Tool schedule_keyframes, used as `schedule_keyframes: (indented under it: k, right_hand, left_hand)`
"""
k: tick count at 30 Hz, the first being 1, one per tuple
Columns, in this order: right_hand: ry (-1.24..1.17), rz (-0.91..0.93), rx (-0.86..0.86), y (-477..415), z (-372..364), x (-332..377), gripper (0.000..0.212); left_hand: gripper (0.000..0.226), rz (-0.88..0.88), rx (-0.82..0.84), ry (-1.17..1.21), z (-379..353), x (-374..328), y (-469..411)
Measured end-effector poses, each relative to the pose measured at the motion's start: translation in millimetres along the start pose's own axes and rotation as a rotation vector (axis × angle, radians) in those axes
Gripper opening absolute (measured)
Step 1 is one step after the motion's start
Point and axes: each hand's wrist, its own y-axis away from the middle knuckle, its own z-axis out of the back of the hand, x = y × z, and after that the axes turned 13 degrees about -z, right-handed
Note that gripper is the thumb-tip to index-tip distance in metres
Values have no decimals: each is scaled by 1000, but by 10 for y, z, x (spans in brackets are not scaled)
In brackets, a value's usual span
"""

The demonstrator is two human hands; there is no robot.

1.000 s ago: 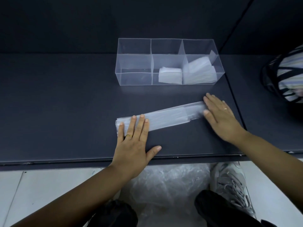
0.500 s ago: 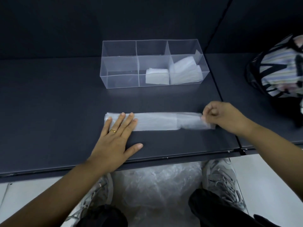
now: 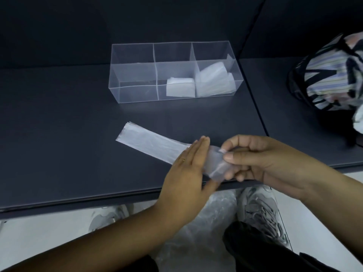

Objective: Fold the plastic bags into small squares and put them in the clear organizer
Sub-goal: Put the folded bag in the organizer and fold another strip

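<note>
Plastic bag (image 3: 149, 143), already folded into a long narrow strip, lies on the dark desk (image 3: 59, 134) in front of the clear organizer (image 3: 135, 91). The left hand (image 3: 186, 173), fingers straight and together, presses flat on the strip. The right hand (image 3: 255, 160) pinches the strip's near end, raised off the desk. One folded square (image 3: 180, 89) sits in the organizer's middle compartment, and a stack of squares (image 3: 214, 83) in the right one. This bag likely needs end-over-end folds before going in. Crumpled plastic (image 3: 196, 232) on the floor suggests more bags remain.

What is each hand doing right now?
Left hand: open, fingers straight, flat on the bag strip.
Right hand: closed, pinching the strip's lifted end.
</note>
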Motion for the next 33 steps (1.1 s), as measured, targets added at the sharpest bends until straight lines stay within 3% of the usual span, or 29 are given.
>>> schedule_keyframes:
  k: [3, 5, 7, 9, 11, 14, 17, 23, 26, 29, 31, 33]
  right_hand:
    - [58, 134, -32, -91, -94, 143, 31]
    - [82, 248, -172, -261, -66, 212, 45]
    - [114, 267, -126, -473, -65, 252, 57]
    - [216, 208, 21, -669, -144, 252, 62]
    - [335, 181, 58, -839, -224, 224, 57]
    - [427, 182, -31, -1041, -257, 143, 30]
    - [464, 118, -149, -1164, -215, 16, 26]
    - [494, 108, -282, -1230, -175, -86, 15]
    - [495, 116, -290, -1231, -173, -105, 13]
    - [438, 121, -268, -1209, -145, -117, 13]
    - [403, 116, -257, -1185, -139, -110, 14]
    - [372, 92, -241, -1149, -151, -91, 14]
  left_hand:
    - [27, 176, -196, 429, 221, -75, -104]
    - [43, 322, -296, 623, 380, -34, -177]
    - [60, 455, -355, 792, 500, 82, -218]
    - [52, 552, -377, 927, 607, 217, -238]
    - [33, 601, -383, 1030, 676, 356, -224]
    - [27, 655, -389, 1113, 667, 558, -168]
    - [26, 753, -404, 1142, 626, 728, -118]
    - [14, 941, -492, 920, 756, 1083, -136]
    - [13, 873, -595, 722, 864, 1205, -147]
    - [21, 542, -666, 212, 897, 1175, -30]
    - [24, 187, -516, -122, 782, 963, 73]
    - [37, -24, -232, -173, 537, 727, 177]
